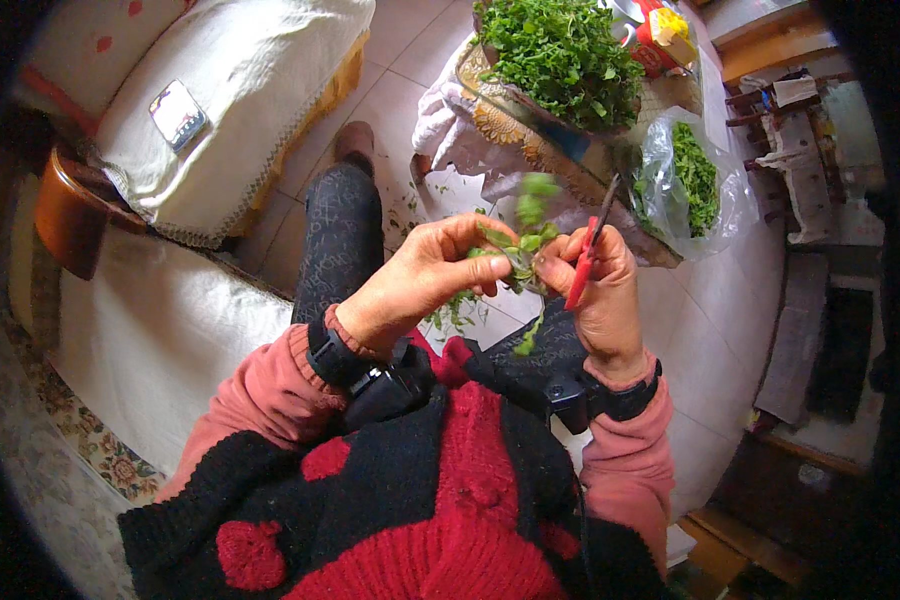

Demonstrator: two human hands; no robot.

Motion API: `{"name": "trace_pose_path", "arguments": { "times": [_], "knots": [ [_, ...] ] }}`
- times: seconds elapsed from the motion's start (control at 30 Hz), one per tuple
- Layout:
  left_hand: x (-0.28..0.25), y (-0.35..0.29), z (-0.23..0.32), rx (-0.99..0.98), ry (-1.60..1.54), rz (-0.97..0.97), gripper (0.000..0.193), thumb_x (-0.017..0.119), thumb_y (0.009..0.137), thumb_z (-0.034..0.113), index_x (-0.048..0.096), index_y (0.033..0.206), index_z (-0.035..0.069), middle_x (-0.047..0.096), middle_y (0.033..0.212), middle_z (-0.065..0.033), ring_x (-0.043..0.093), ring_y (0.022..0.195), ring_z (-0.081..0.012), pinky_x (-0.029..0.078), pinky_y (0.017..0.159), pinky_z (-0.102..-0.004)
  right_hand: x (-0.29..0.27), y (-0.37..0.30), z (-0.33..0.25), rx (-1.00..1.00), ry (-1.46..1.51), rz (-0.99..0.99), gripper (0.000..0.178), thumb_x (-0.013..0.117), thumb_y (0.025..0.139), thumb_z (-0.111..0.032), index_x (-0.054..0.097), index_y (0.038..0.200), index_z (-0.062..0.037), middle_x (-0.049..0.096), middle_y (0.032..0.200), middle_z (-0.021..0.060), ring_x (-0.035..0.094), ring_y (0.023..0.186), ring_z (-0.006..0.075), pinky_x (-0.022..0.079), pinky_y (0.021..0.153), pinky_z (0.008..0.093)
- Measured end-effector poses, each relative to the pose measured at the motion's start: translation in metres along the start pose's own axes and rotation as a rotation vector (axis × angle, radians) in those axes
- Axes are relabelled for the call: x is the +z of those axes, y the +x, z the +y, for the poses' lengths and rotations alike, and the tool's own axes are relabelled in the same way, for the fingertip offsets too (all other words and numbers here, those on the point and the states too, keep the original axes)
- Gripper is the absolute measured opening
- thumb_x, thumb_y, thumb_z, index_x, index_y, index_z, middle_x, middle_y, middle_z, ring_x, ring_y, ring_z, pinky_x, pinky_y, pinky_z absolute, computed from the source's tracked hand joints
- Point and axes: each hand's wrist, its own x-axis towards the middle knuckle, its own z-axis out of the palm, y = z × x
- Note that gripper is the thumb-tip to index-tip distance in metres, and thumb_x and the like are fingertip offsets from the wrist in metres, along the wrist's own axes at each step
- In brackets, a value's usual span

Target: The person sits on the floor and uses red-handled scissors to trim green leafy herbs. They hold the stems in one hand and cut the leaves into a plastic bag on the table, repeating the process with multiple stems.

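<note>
My left hand point(415, 280) pinches a leafy green herb sprig point(526, 243) between thumb and fingers, over my lap. Close on its right, my right hand point(607, 315) is closed around a small red-handled knife point(582, 275), its dark blade pointing up and away. The thumb and fingertips of that same hand also meet the sprig's stems. Part of the sprig's top is blurred by motion. Below the hands, loose leaves point(457, 312) lie on a white sheet point(510, 308).
Ahead, a cloth-covered table point(500, 105) bears a large heap of leafy greens point(565, 60) and a red and yellow package point(660, 45). A clear plastic bag point(732, 195) of greens stands at its right. On the white-covered sofa point(260, 90) at left lies a phone point(177, 115).
</note>
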Motion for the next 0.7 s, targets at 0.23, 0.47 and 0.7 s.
{"name": "trace_pose_path", "arguments": {
  "times": [0.23, 0.47, 0.7],
  "knots": [
    [-0.011, 0.007, 0.001, 0.342, 0.158, 0.44, 0.023, 0.053, 0.089, 0.013, 0.055, 0.11, 0.003, 0.057, 0.107, -0.0054, 0.051, 0.098, -0.0119, 0.039, 0.086, -0.0254, -0.006, 0.011, 0.008, -0.036, 0.179, 0.147, 0.02, 0.064, 0.078, 0.003, 0.049, 0.084, -0.0082, 0.055, 0.075, 0.0055, 0.052, 0.062, 0.0137, 0.043, 0.053, 0.0261],
    [0.01, 0.0, 0.004, 0.497, 0.572, 0.111, 0.02, 0.06, 0.078, -0.004, 0.06, 0.098, -0.002, 0.056, 0.093, -0.0061, 0.054, 0.084, -0.0118, 0.044, 0.075, -0.0241, -0.001, 0.011, 0.013, -0.111, 0.141, 0.172, 0.021, 0.068, 0.075, 0.0, 0.051, 0.085, -0.0069, 0.058, 0.075, 0.0039, 0.053, 0.061, 0.0114, 0.045, 0.055, 0.0244],
    [0.019, 0.004, -0.003, 0.187, 0.257, 0.131, 0.022, 0.068, 0.079, 0.009, 0.058, 0.097, 0.001, 0.059, 0.091, -0.0024, 0.055, 0.079, -0.0093, 0.045, 0.073, -0.0226, 0.011, 0.003, 0.012, -0.106, 0.014, 0.151, 0.023, 0.072, 0.075, -0.007, 0.053, 0.09, -0.005, 0.059, 0.078, 0.0018, 0.056, 0.065, 0.0076, 0.047, 0.061, 0.0219]
  ]
}}
